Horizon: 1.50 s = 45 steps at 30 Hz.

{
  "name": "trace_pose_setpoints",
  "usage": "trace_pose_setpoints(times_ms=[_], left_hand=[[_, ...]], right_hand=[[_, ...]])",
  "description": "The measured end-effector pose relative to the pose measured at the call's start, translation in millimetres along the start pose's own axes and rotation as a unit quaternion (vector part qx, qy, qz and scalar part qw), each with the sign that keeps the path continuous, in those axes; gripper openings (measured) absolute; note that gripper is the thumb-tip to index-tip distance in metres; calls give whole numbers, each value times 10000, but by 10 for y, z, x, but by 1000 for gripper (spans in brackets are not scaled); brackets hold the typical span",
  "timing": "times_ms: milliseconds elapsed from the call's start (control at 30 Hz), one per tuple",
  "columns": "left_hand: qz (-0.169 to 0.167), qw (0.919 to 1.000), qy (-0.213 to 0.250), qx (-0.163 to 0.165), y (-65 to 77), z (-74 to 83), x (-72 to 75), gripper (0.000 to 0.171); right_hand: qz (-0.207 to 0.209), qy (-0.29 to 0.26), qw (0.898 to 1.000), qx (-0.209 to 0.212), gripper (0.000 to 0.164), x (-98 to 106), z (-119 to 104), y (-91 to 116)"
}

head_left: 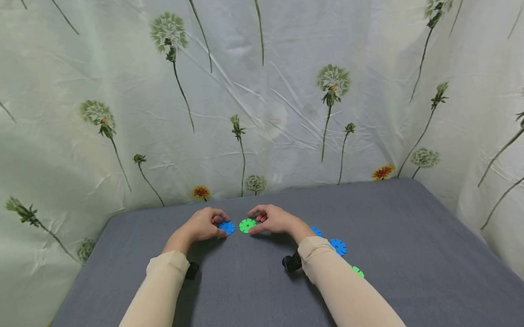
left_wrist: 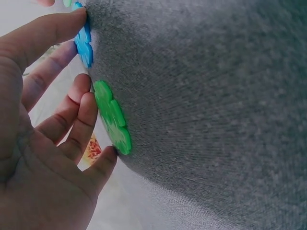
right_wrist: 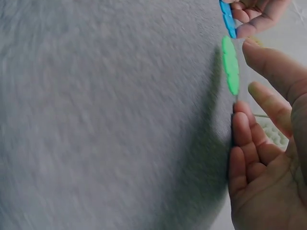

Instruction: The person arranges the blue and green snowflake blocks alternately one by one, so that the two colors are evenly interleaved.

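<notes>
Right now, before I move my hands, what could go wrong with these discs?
Your left hand might nudge the green disc by its little finger. The blue disc between its thumb and index finger could knock the other green disc, close by near your right hand. Drawing back your right sleeve may brush the outer blue disc beside it.

A dark grey tabletop [head_left: 247, 302] bears notched discs: a blue disc [head_left: 227, 228] at 11 o'clock, a green neighbour [left_wrist: 112, 117] just beside it, a bright green disc [head_left: 247, 225] near 12, a part-hidden blue one [head_left: 316, 230] at 1, a fuller blue one [head_left: 338, 246] at 2, a part-hidden green one [head_left: 358, 271] at 3
</notes>
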<state>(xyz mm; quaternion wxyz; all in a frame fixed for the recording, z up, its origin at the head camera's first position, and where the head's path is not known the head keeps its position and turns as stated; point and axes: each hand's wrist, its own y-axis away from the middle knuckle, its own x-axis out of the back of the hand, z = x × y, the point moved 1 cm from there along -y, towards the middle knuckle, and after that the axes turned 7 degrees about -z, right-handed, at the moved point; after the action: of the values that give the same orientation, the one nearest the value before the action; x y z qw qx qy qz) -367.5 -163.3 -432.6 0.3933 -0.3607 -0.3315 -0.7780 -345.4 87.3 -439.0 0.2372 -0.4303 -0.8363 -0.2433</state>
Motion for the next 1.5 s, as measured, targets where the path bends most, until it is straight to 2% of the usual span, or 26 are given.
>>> trace_pose_setpoints(times_ms=[300,533,733,933,1167,1500], left_hand=[[-17,9999,-113,-10,2,59,25,37],[6,9994,-312,-154,-23,37,20,42],[65,9990,-302,-311,-66,110,28,46],[-20,9995,-74,-310,-118,227,-52,49],[-86,9998,-45,-185,-175,297,-196,49],[2,9997,-58,-237,-243,383,-214,46]], right_hand=[[-324,422,9986,9,49,201,-7,116],[-506,549,9970,-218,47,369,61,227],[-522,611,9960,-389,47,528,126,299],[-485,699,9953,-452,46,633,245,435],[-665,920,9931,-309,44,716,425,631],[-654,1015,9925,-166,42,857,625,867]])
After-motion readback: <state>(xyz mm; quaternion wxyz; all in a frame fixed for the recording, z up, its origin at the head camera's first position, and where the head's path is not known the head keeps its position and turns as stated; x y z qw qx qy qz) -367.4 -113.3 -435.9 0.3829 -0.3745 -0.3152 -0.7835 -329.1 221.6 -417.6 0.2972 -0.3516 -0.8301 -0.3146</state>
